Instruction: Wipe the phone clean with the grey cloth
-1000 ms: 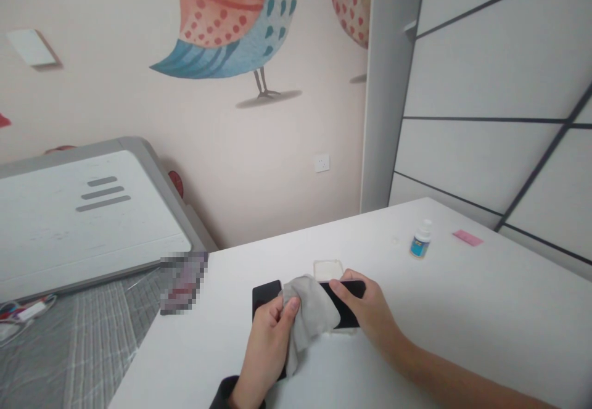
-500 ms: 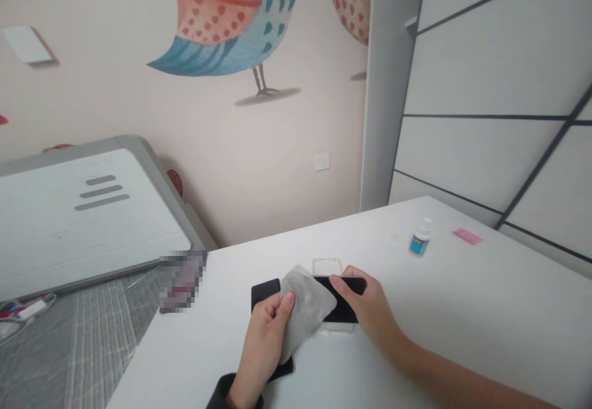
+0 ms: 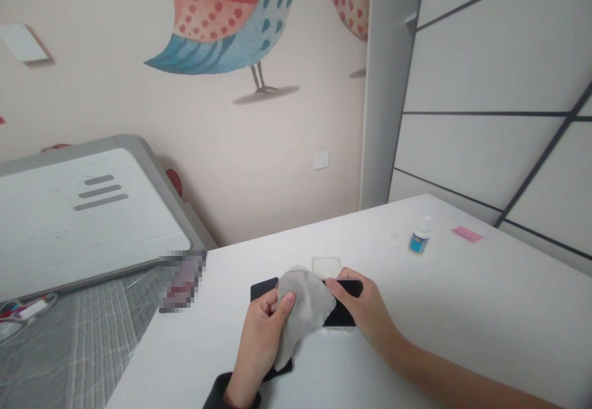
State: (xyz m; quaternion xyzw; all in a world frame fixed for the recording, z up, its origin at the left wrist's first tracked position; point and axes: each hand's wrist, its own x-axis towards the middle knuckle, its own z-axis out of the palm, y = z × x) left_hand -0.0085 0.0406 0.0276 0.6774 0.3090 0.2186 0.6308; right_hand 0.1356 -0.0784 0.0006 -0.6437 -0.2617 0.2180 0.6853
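My left hand (image 3: 259,341) pinches a grey cleaning cloth (image 3: 303,307) and presses it onto a black phone (image 3: 345,301) lying on the white table (image 3: 462,316). My right hand (image 3: 363,307) grips that phone at its right end, thumb on the screen. The phone rests on a clear case (image 3: 327,266), whose far end shows behind it. A second black flat device (image 3: 263,289) lies under my left hand, mostly hidden by the hand and the cloth.
A small white bottle with a blue label (image 3: 419,236) stands at the right, a pink slip (image 3: 467,233) beyond it. A blurred object (image 3: 181,280) sits at the table's left edge. A bed with grey bedding (image 3: 69,341) lies to the left.
The cloth has slid a little up and left across the phone with my left hand. My right hand keeps its hold on the phone.
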